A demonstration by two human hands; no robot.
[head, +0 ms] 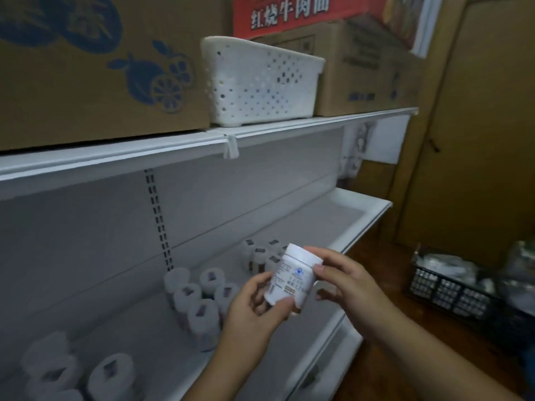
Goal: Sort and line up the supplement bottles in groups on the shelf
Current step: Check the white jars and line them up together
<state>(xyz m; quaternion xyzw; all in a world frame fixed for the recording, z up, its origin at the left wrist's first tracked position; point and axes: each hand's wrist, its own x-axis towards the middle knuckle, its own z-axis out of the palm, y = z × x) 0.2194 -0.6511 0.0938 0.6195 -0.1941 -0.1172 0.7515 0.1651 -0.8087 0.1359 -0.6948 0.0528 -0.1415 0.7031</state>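
White supplement bottle (292, 277) held tilted above shelf's (362, 224) front edge: base gripped in curled left hand (254, 308), cap pinched by right hand (338, 277). Bottle groups (199, 296) standing behind, toward shelf's back.

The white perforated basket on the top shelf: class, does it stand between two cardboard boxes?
Yes: the white perforated basket stands on the top shelf with a cardboard box on one side and another cardboard box on the other.
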